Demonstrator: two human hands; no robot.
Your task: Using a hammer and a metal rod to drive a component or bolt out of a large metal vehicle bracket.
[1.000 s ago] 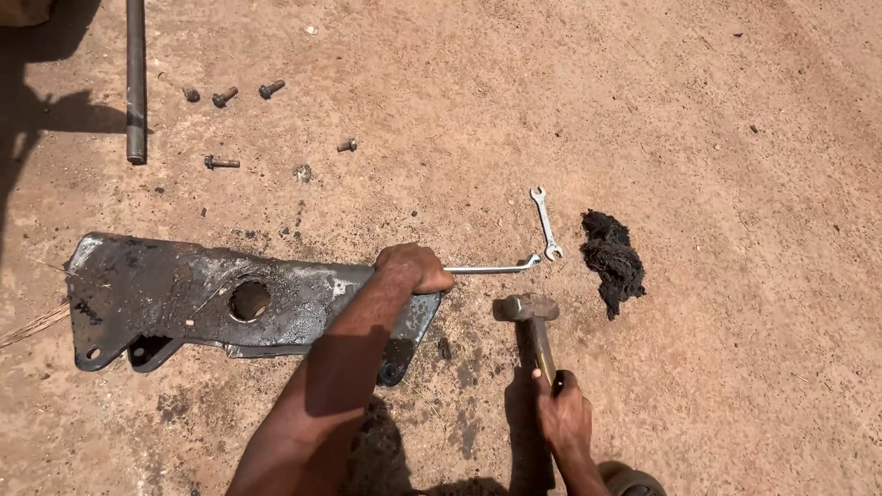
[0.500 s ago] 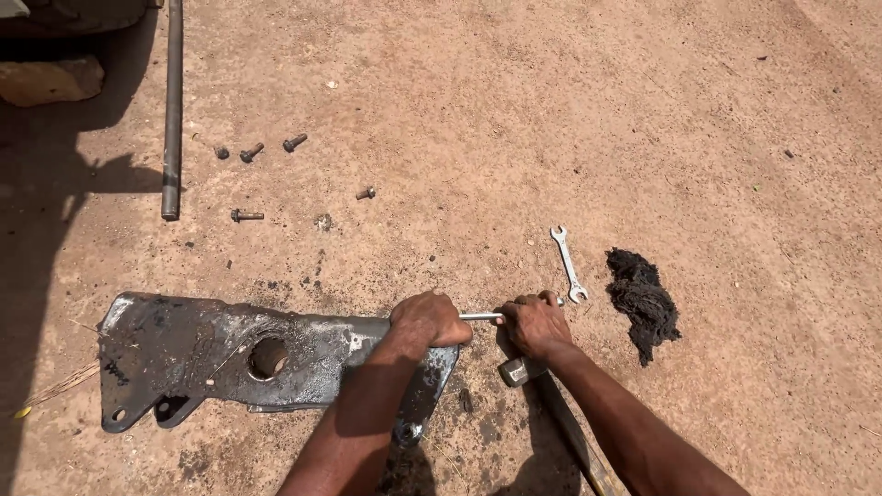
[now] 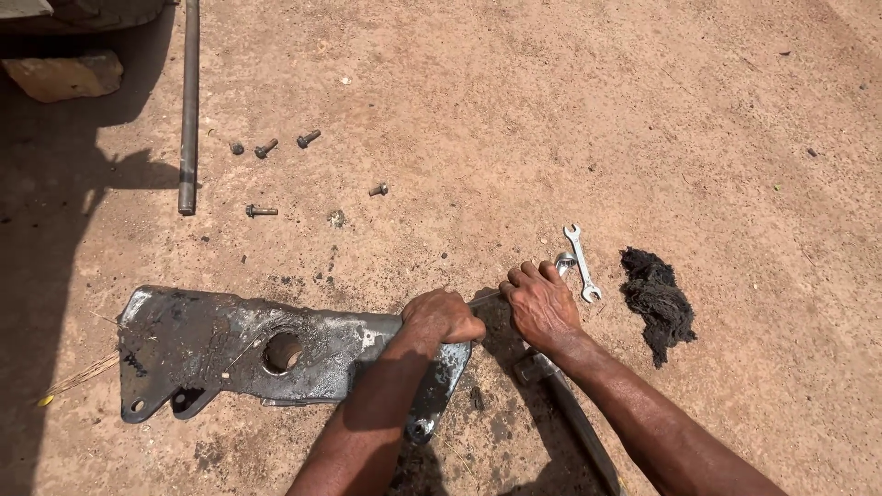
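Note:
A dirty grey metal plate (image 3: pixel 220 344) with a round hole lies flat on the dirt. My left hand (image 3: pixel 443 317) is closed in a fist over the plate's upper right corner. A slim shiny wrench (image 3: pixel 562 264) runs from under that fist toward the upper right. My right hand (image 3: pixel 542 308) lies over the wrench's shaft with the fingers curled on it. A hammer (image 3: pixel 536 367) lies on the ground under my right forearm, its handle pointing to the lower right.
A small open-ended spanner (image 3: pixel 582 266) and a black rag (image 3: pixel 657 303) lie right of my hands. Several loose bolts (image 3: pixel 308 139) are scattered beyond the plate. A long metal rod (image 3: pixel 189 101) and a stone block (image 3: pixel 64 75) sit at the upper left.
My right hand held the hammer a second ago; it has laid the hammer on the ground and moved up onto the wrench. My left hand stays on the plate's corner.

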